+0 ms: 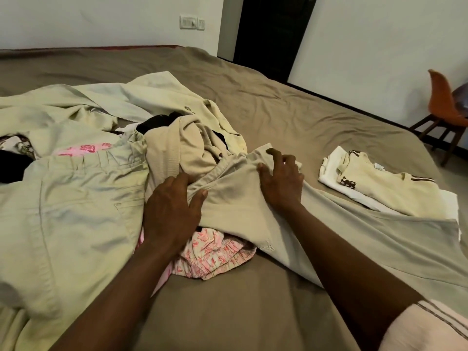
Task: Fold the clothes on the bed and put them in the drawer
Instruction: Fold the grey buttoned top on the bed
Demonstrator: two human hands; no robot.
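Beige trousers [240, 206] were the thing being worked on in the head view, lying rumpled across the brown-sheeted bed [278, 110] with the waistband up by the hands and a leg trailing off to the near right. The left hand [172, 211] lay on the waistband end with its thumb stretched over the cloth. Its fingertips were buried in a fold there, so I honestly couldn't tell if it was gripping or just pressing. The right hand [281, 181] sat on the trousers' far edge, fingers spread out and the index finger lifted a bit. Left of the trousers was the unfolded heap of clothes [76, 198], mostly pale green stuff, touching them. A pink floral garment [215, 252] poked out from under the trousers on the near side. Right of the trousers, close by, sat a small folded stack [379, 196], cream on white. Way past the trousers on the far right, off the bed, stood an orange chair [443, 105].
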